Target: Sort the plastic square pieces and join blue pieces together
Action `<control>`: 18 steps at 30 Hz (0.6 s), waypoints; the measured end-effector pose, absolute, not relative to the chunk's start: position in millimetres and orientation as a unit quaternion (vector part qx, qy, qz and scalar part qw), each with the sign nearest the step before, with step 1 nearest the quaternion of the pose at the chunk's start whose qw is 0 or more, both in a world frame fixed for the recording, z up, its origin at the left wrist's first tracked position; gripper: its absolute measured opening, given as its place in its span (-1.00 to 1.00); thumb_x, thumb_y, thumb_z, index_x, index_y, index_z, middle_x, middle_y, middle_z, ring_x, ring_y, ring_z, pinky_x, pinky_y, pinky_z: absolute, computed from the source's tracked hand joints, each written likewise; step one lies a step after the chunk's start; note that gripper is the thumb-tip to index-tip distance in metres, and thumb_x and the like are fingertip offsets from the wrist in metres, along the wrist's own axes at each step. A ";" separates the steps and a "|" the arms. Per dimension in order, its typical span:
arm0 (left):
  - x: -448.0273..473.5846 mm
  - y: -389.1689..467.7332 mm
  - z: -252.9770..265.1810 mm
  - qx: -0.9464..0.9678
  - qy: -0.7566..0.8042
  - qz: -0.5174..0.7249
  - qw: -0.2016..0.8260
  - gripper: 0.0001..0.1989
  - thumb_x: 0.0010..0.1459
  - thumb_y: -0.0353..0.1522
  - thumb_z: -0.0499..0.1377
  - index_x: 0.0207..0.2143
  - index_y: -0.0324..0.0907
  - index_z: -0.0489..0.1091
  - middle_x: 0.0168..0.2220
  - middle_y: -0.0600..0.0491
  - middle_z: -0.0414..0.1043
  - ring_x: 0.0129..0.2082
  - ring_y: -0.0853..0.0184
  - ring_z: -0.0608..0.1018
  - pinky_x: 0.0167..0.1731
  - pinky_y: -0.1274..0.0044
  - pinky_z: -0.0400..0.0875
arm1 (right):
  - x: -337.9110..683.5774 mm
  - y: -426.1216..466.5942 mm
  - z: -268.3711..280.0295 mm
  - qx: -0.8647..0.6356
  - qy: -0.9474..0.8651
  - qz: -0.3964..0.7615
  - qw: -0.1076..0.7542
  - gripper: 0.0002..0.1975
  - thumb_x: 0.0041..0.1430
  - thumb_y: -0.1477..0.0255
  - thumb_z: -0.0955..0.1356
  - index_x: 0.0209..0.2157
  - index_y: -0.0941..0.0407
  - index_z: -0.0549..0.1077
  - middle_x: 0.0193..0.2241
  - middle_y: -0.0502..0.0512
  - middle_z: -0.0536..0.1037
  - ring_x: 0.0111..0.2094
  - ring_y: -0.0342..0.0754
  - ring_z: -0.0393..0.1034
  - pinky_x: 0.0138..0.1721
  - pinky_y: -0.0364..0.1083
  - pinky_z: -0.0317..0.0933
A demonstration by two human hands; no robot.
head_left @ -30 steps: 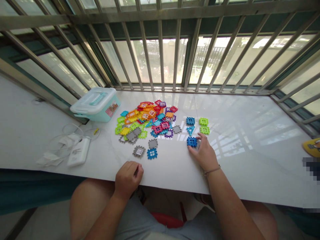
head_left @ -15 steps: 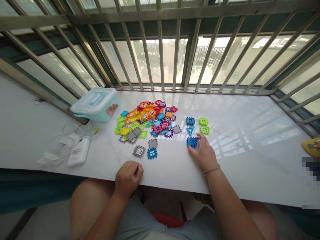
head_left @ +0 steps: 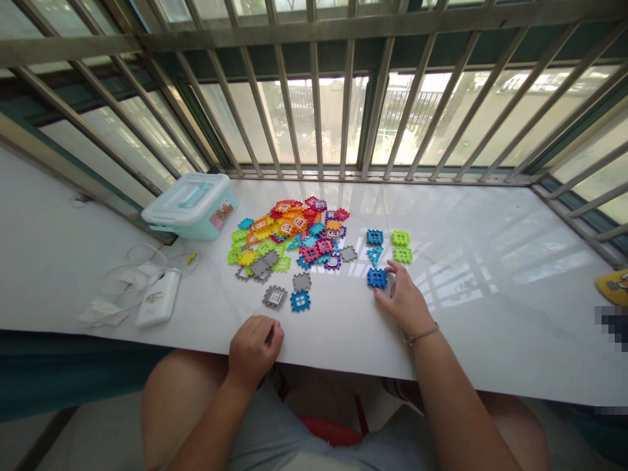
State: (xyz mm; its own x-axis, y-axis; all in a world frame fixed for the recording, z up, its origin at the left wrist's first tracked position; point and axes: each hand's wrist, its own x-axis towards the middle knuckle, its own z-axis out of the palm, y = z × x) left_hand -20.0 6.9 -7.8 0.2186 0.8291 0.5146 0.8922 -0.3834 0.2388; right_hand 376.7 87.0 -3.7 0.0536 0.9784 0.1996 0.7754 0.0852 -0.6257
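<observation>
My right hand [head_left: 405, 297] is beside a blue window block [head_left: 377, 278], thumb and fingers apart and just off its right side. Above that block lie a light-blue triangle piece [head_left: 375, 256] and another blue block [head_left: 375, 237]. Two lime-green blocks [head_left: 401, 237] sit to their right. My left hand [head_left: 256, 347] rests in a loose fist at the table's front edge, with no object visible in it. Nearest to it are a grey window piece [head_left: 275, 297], a blue square piece [head_left: 300, 301] and a plain grey square [head_left: 301, 282].
A heap of coloured interlocking pieces [head_left: 287, 229] covers the middle of the white table [head_left: 481, 275]. At the left stand a lidded teal box [head_left: 191, 206] and a white power bank [head_left: 157, 297] with a cable and tissues. Metal window bars [head_left: 318, 118] rise behind. A yellow item [head_left: 613, 289] lies far right.
My right hand has drawn slightly right, away from the blue window block; its thumb no longer reaches the block's lower edge. My left hand stays in place. The view has shifted slightly.
</observation>
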 end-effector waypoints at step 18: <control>-20.2 7.0 -7.9 -0.780 -0.550 -0.294 0.057 -0.80 0.41 -0.45 0.16 -0.34 -0.07 0.35 -0.41 0.04 0.44 -0.34 0.20 0.50 -0.25 0.35 0.36 | 372.8 86.9 -4.7 -0.659 -0.673 0.133 0.308 -0.27 0.24 0.23 0.40 0.39 0.07 0.23 0.20 0.29 0.55 -0.07 0.18 0.59 -0.07 0.12 0.49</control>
